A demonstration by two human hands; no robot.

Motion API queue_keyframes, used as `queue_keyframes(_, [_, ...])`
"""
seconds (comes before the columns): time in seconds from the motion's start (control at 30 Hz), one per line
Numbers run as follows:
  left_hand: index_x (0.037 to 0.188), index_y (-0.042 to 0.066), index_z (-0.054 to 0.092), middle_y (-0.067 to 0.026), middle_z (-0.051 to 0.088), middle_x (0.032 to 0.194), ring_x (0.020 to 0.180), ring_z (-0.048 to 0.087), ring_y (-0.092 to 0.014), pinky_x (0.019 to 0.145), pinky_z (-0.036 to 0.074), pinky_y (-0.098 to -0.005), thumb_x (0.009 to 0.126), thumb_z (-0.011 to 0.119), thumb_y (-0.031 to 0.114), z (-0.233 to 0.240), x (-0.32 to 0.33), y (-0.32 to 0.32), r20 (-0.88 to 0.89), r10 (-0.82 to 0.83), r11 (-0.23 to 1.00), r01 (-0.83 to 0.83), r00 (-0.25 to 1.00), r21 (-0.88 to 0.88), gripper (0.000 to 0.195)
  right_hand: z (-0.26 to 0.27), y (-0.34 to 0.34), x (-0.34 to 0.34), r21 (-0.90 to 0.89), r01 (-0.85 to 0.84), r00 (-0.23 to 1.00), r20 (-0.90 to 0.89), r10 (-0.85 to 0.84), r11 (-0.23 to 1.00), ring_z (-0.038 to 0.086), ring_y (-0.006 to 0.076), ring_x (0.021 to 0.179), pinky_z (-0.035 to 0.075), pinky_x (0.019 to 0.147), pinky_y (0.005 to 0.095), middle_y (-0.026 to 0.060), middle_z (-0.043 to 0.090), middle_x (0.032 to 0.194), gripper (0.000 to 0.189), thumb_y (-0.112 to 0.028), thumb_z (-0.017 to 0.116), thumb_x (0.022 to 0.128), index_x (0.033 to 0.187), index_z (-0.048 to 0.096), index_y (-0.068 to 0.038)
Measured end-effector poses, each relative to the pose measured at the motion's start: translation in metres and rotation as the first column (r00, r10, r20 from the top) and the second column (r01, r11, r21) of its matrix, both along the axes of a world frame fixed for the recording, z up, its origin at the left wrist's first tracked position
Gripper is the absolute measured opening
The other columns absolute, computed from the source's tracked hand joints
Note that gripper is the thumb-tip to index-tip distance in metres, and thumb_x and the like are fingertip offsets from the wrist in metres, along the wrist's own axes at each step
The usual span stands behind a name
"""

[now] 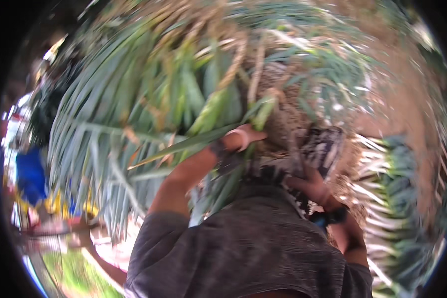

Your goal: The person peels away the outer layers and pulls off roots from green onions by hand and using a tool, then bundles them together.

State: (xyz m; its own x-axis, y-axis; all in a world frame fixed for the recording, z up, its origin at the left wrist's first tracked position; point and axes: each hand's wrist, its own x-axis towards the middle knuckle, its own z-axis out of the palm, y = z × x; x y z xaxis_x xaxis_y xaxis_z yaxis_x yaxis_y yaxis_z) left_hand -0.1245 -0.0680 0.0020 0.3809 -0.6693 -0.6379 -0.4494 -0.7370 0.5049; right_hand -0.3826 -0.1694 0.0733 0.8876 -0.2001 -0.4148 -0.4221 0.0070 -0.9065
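My left hand (250, 135) is closed around the green stalk of a leek (263, 113), a pale band at its wrist. Long leaves from the standing leeks (205, 100) hang over and beside that forearm. My right hand (313, 186) is lower and to the right, near my knee. Its fingers are curled at a slim dark tool (295, 151) that points up towards the soil; motion blur hides the tool's exact kind. A dark band sits on the right wrist. Bare brown soil (285, 115) lies just beyond both hands.
Several pulled leeks (376, 208) lie side by side along the right, white ends towards me. A patterned shoe or trouser leg (322, 149) is beside my right hand. More leeks (320, 63) lean ahead. Blurred blue material (31, 175) and another person's arm (104, 257) appear at left.
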Motion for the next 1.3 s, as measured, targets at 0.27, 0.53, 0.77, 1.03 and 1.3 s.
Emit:
queue_keyframes(0.27, [0.119, -0.004, 0.05, -0.0259, 0.058, 0.112, 0.103, 0.057, -0.037, 0.087, 0.045, -0.0401, 0.074, 0.065, 0.051, 0.008, -0.01, 0.036, 0.169, 0.148, 0.989, -0.149, 0.974, -0.004, 0.074, 0.037, 0.033, 0.014, -0.142, -0.364, 0.929, -0.129, 0.347, 0.92, 0.057, 0.0388, 0.104, 0.045, 0.084, 0.0368, 0.0296, 0.059, 0.1, 0.085, -0.026, 0.067, 0.076, 0.138, 0.018, 0.005])
queue_keyframes(0.53, [0.129, -0.001, 0.039, -0.0246, 0.059, 0.111, 0.105, 0.057, -0.036, 0.088, 0.045, -0.0422, 0.075, 0.064, 0.05, 0.014, -0.016, 0.02, 0.115, 0.287, 0.948, -0.3, 0.951, 0.109, 0.078, -0.024, 0.01, 0.052, -0.38, -0.131, 0.99, -0.002, 0.14, 0.916, 0.061, 0.0328, 0.087, 0.046, 0.078, 0.0352, 0.0261, 0.06, 0.091, 0.092, -0.033, 0.07, 0.071, 0.136, 0.019, 0.009])
queue_keyframes(0.77, [0.13, -0.002, 0.038, -0.0244, 0.06, 0.109, 0.104, 0.058, -0.035, 0.087, 0.046, -0.0416, 0.075, 0.065, 0.049, -0.005, -0.004, 0.027, 0.339, -0.779, 0.625, 0.695, 0.527, 0.356, 0.08, 0.018, 0.028, 0.022, -0.343, -0.391, 0.92, -0.15, 0.361, 0.854, 0.061, 0.0399, 0.089, 0.047, 0.078, 0.0383, 0.0297, 0.06, 0.092, 0.088, -0.034, 0.07, 0.072, 0.133, 0.022, 0.008])
queue_keyframes(1.03, [0.126, -0.006, 0.039, -0.0248, 0.061, 0.105, 0.1, 0.059, -0.036, 0.085, 0.047, -0.0405, 0.074, 0.065, 0.05, -0.001, -0.01, 0.023, 0.198, 0.223, 0.967, -0.242, 0.955, 0.077, 0.081, 0.003, 0.024, 0.034, -0.273, -0.226, 0.973, -0.027, 0.228, 0.935, 0.059, 0.0415, 0.092, 0.046, 0.076, 0.0402, 0.0293, 0.06, 0.091, 0.081, -0.035, 0.065, 0.076, 0.132, 0.022, 0.005])
queue_keyframes(1.3, [0.121, 0.001, 0.048, -0.0188, 0.063, 0.105, 0.101, 0.059, -0.034, 0.084, 0.048, -0.0422, 0.075, 0.064, 0.05, 0.01, -0.015, 0.023, 0.238, 0.248, 0.942, -0.291, 0.939, 0.166, 0.069, 0.009, 0.025, 0.031, -0.404, -0.322, 0.946, -0.104, 0.307, 0.856, 0.058, 0.0427, 0.093, 0.046, 0.077, 0.0402, 0.0309, 0.059, 0.093, 0.084, -0.038, 0.066, 0.074, 0.127, 0.026, 0.014])
